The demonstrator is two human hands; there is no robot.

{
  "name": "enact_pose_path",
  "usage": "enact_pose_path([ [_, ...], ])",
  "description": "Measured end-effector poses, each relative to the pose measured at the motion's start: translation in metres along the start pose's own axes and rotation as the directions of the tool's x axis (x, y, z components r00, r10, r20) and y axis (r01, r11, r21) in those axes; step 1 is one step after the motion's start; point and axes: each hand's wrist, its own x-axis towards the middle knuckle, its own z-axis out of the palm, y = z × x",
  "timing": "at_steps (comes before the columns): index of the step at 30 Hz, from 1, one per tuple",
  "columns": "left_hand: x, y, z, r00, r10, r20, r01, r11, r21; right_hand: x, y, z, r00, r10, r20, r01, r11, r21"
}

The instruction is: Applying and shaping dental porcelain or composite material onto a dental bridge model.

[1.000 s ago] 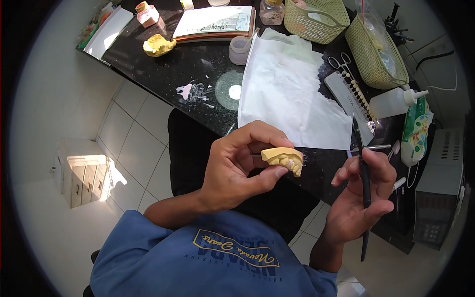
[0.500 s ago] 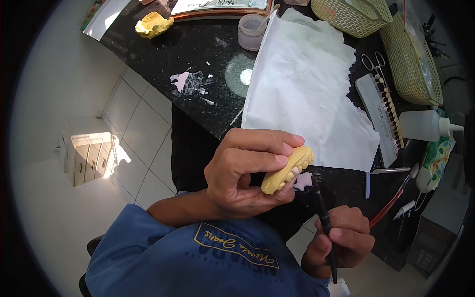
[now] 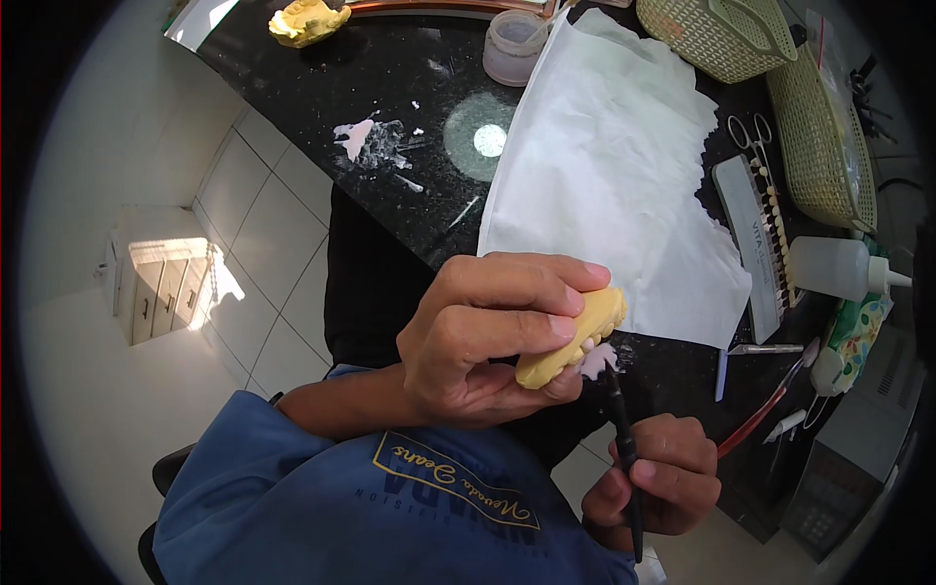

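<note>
The left hand (image 3: 487, 336) stays clamped on the yellow cast (image 3: 573, 336), now tipped on edge over the lap. The right hand (image 3: 653, 478), closed on a black tool (image 3: 622, 444), has risen; its tip seems to touch the cast's pink patch (image 3: 597, 359), so carving is starting.

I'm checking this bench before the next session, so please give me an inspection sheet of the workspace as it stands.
Surface: black speckled countertop, pale smears and drips, round light spot.
Job's things: yellow plaster dental cast; thin black hand tool, tip at the cast.
Clutter: white paper sheet, two woven green baskets, scissors, tooth shade strip, white squeeze bottle, small translucent jar, second yellow cast.
Hands: left hand grips the cast; right hand grips the tool.
Cables: dark cords at far right edge.
Surroundings: white tiled floor, small white drawer unit.
</note>
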Motion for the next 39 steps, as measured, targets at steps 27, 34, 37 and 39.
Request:
enact_pose_path([
  [27,0.0003,0.0035,-0.0064,0.991,-0.032,0.131,0.021,0.996,0.083,0.0029,0.0048,-0.0067,0.992,-0.019,0.123,0.02,1.0,-0.004],
  [34,-0.0012,0.0021,-0.0041,0.995,-0.018,0.099,0.011,0.998,0.069,0.002,0.0012,-0.002,0.999,-0.008,0.054,0.01,1.0,-0.021],
  [37,-0.001,0.0028,-0.0044,0.994,-0.028,0.102,0.022,0.998,0.062,0.0011,0.0014,-0.0009,1.0,-0.005,0.027,0.005,1.0,-0.006],
  [39,-0.0008,0.003,-0.0042,0.994,-0.029,0.101,0.021,0.997,0.078,0.0022,0.0,-0.0013,0.999,-0.005,0.041,0.006,0.999,-0.035],
])
